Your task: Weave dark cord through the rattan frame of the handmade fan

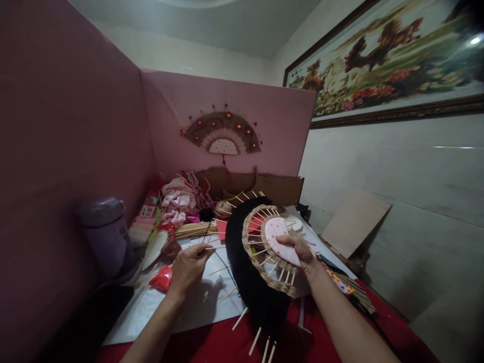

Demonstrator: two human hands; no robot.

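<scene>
A half-round fan frame of wooden sticks is held up above the table, tilted on its side. Its broad outer band is black yarn point(242, 262), its inner band tan woven cord point(251, 242), and its centre a white half-disc with pink dots point(278, 237). My right hand point(300, 249) grips that half-disc, thumb on its face, fingers hidden behind. My left hand point(191, 267) is closed in a pinch beside the black band's left edge, at a stick's tip with dark yarn near it. Exactly what the fingertips hold is too small to tell.
A finished fan point(223, 133) hangs on the pink board. Behind my hands lie a bundle of sticks point(194, 230), a twine ball point(223, 209) and pink cloth point(179, 196). A lilac container point(108, 239) stands left; a red packet point(162, 279) lies beside my left forearm.
</scene>
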